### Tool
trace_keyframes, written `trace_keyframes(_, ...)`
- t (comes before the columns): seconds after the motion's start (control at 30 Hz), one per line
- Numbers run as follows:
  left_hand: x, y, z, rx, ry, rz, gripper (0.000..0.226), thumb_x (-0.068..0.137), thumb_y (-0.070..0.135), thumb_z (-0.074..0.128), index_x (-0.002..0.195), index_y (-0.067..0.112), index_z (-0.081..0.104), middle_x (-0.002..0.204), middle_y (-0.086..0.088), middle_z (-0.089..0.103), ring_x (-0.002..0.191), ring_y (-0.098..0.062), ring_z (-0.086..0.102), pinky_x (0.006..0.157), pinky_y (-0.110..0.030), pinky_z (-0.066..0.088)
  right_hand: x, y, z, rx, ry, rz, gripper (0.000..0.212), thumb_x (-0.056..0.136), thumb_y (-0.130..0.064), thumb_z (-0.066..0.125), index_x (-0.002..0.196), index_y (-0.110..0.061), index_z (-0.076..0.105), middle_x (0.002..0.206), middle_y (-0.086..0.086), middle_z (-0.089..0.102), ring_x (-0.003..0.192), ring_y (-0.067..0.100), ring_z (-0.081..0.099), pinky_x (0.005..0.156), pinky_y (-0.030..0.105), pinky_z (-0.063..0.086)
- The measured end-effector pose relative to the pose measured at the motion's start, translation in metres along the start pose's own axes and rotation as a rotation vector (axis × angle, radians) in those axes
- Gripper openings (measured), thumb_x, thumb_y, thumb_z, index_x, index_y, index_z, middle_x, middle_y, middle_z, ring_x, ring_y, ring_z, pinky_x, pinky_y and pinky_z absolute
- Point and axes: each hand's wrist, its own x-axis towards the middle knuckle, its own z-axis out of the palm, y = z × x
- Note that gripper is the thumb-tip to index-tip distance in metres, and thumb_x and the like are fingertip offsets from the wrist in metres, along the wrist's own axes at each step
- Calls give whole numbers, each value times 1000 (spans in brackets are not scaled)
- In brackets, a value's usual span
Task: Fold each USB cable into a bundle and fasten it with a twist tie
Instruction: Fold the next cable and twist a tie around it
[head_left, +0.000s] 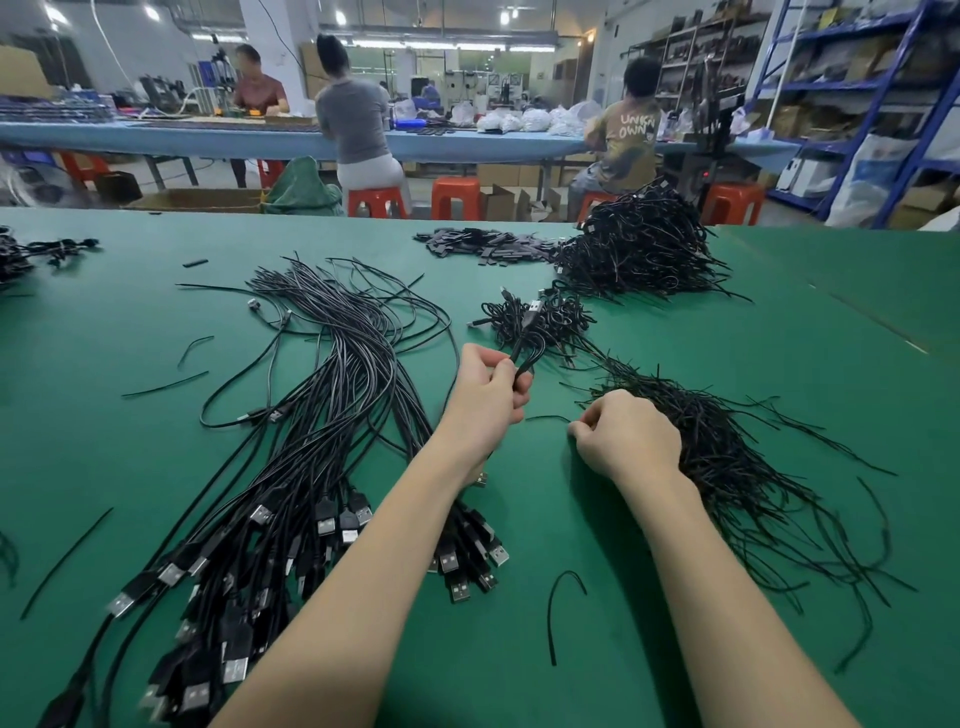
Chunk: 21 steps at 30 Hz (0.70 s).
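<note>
My left hand (485, 397) grips a folded black USB cable (529, 343) above the green table; its plug points up and away. My right hand (626, 436) pinches one black twist tie (545, 417) at the near edge of the loose twist tie pile (737, 462). A thick spread of unfolded USB cables (332, 415) lies to the left, plugs toward me. Small finished bundles (540, 319) lie just beyond my left hand, and a large heap of bundles (644, 249) sits farther back.
The green table (779, 332) also carries stray ties, one curved tie (558, 608) near my right forearm, and flat dark pieces (488, 244) at the back. More cables (31, 252) lie far left. People work at a blue bench behind, with red stools.
</note>
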Motion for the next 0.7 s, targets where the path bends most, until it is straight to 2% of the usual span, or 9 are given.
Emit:
trace_keyframes(0.07, 1, 1, -2, 3, -1, -2, 12, 105, 12, 35, 96, 19, 38, 77, 1, 58, 54, -3, 48, 47, -14, 37, 1, -1, 0, 11, 27, -27, 19, 97, -38, 60, 105, -26, 71, 112, 2, 69, 103, 28, 65, 77, 33, 47)
trace_keyframes(0.17, 1, 0, -2, 8, -4, -9, 11, 105, 12, 36, 96, 19, 38, 78, 0, 59, 53, -2, 49, 47, -14, 37, 1, 1, -1, 41, 37, -60, 25, 95, -46, 63, 116, -32, 64, 118, -2, 63, 109, 24, 62, 83, 33, 47)
trace_keyframes(0.23, 0, 0, -2, 1, -10, -6, 12, 105, 12, 35, 96, 18, 38, 78, -1, 59, 52, -1, 49, 46, -14, 37, 0, 1, 1, 34, 22, -57, 22, 95, -46, 64, 112, -34, 69, 118, -3, 64, 109, 24, 62, 84, 33, 49)
trace_keyframes(0.3, 1, 0, -2, 10, -17, -9, 11, 105, 12, 35, 96, 18, 38, 80, -2, 58, 52, -1, 49, 47, -14, 37, -1, -2, 5, 15, 23, -37, 17, 96, -41, 62, 104, -31, 73, 115, -3, 67, 106, 26, 64, 79, 32, 47)
trace_keyframes(0.4, 0, -1, -3, 14, -19, -8, 11, 105, 13, 35, 97, 19, 38, 80, -1, 58, 53, -1, 48, 47, -14, 38, -1, -6, 7, -27, 12, -30, 23, 100, -37, 54, 103, -23, 71, 111, 2, 65, 99, 29, 64, 74, 31, 43)
trace_keyframes(0.47, 1, -1, -6, 26, -12, -4, 11, 106, 14, 35, 97, 20, 38, 79, 0, 58, 55, -2, 48, 48, -15, 38, 4, -5, 3, 238, 0, -30, 24, 102, -35, 51, 104, -17, 67, 104, 2, 65, 92, 25, 63, 75, 31, 43)
trace_keyframes(0.57, 1, -1, -6, 60, 1, 5, 11, 106, 16, 35, 97, 20, 38, 80, 1, 59, 57, -1, 49, 50, -15, 38, 1, -13, -17, 952, -48, -54, 13, 102, -27, 58, 98, -18, 67, 84, -3, 62, 69, 10, 56, 64, 26, 44)
trace_keyframes(0.63, 1, 0, -6, 76, 0, 13, 10, 106, 16, 36, 96, 19, 39, 80, 0, 58, 58, -2, 49, 51, -15, 40, -3, -20, -29, 1108, -31, -187, 7, 98, -23, 66, 92, -23, 68, 70, -8, 57, 59, 5, 50, 56, 19, 43)
trace_keyframes(0.7, 0, 1, -5, 98, -4, 17, 9, 106, 17, 37, 98, 18, 40, 80, 0, 58, 60, -4, 49, 52, -15, 41, -8, -28, -33, 1095, -16, -343, 6, 94, -18, 71, 92, -24, 71, 63, -13, 59, 58, 5, 50, 56, 16, 43)
